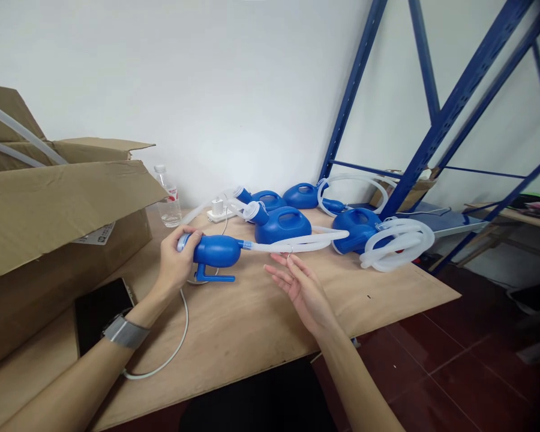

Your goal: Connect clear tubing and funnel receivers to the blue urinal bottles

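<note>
My left hand is wrapped round the capped end of a blue bulb-shaped urinal head, which has an L-shaped handle hanging below. A clear corrugated hose runs from its narrow tip to the right, folded back on itself. My right hand pinches a thin wire-like tie at the hose, thumb and index together, the other fingers spread. Behind the hose stands a blue urinal bottle with a white cap. Another blue bottle lies to the right beside a coiled hose.
An open cardboard box with hoses fills the left. Near it are a dark phone, a water bottle and a power strip with a white cable. More blue bottles stand behind. A blue metal rack rises at right.
</note>
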Demonstrator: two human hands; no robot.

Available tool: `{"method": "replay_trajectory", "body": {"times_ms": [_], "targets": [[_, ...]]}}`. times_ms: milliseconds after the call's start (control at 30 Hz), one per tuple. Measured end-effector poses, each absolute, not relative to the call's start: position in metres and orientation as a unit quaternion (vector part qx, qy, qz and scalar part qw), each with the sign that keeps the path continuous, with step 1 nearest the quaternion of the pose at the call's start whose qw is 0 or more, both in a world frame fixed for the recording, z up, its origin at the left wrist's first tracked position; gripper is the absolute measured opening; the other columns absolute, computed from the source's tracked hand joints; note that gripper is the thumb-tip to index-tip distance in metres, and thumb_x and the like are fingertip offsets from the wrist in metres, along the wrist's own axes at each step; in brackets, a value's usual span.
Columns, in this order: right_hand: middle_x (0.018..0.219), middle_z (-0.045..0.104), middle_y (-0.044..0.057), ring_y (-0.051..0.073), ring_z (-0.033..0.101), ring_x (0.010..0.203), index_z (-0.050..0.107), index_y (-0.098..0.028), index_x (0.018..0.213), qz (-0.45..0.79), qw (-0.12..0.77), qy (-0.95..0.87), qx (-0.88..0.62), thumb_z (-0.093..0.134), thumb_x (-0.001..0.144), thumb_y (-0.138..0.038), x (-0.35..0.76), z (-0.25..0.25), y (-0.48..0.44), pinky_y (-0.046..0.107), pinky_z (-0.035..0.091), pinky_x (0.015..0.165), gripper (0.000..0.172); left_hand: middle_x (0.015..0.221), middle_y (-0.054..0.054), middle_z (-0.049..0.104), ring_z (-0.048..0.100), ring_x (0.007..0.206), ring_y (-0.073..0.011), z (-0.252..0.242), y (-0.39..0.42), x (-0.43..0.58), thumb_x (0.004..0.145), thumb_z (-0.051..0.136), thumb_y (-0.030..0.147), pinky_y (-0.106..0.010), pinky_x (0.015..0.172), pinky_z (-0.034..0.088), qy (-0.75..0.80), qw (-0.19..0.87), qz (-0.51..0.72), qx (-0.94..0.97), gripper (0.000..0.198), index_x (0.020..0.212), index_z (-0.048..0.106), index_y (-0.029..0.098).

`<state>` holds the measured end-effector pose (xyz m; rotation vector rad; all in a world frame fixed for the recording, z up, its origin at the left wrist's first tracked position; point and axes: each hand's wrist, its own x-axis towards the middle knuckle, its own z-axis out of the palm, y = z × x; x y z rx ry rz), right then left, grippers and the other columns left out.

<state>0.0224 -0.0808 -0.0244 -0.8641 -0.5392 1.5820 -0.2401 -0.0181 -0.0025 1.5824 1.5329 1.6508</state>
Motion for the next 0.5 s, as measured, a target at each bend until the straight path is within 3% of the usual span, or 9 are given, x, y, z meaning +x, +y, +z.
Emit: {"method": "replay_trajectory", "body": {"times_ms": [167, 367, 500], "targets": [[0.136, 0.067, 0.008, 0.024, 0.073, 0.118, 0.065, -0.015, 0.101, 0.670, 0.630, -0.179, -0.349, 0.099, 0.059, -0.045, 0.021, -0.029, -0.080, 0.022, 0.060, 0.091, 0.062, 0.081, -0.004, 0.068, 0.061, 0.079, -0.0211, -0.003, -0.017, -0.240, 0.080, 0.069, 0.051, -0.031, 0.075, 0.046, 0.543, 0.205, 0.589, 0.563, 0.032, 0.079, 0.065, 0.019], [0.121, 0.073, 0.008, 0.016, 0.076, 0.100, 0.070, -0.015, 0.102, 0.629, 0.665, -0.143, -0.377, 0.103, 0.049, -0.040, 0.013, -0.032, -0.079, 0.016, 0.058, 0.074, 0.067, 0.083, -0.004, 0.071, 0.064, 0.083, -0.0222, -0.003, -0.019, -0.237, 0.079, 0.068, 0.051, -0.032, 0.080, 0.048, 0.539, 0.205, 0.592, 0.563, 0.032, 0.078, 0.065, 0.020], [0.122, 0.072, 0.008, 0.017, 0.076, 0.099, 0.070, -0.014, 0.101, 0.613, 0.679, -0.143, -0.378, 0.102, 0.048, -0.045, 0.007, -0.029, -0.083, 0.017, 0.058, 0.073, 0.069, 0.083, -0.004, 0.070, 0.063, 0.081, -0.0217, -0.005, -0.019, -0.237, 0.081, 0.067, 0.052, -0.032, 0.078, 0.047, 0.541, 0.202, 0.587, 0.568, 0.032, 0.079, 0.065, 0.020]]}}
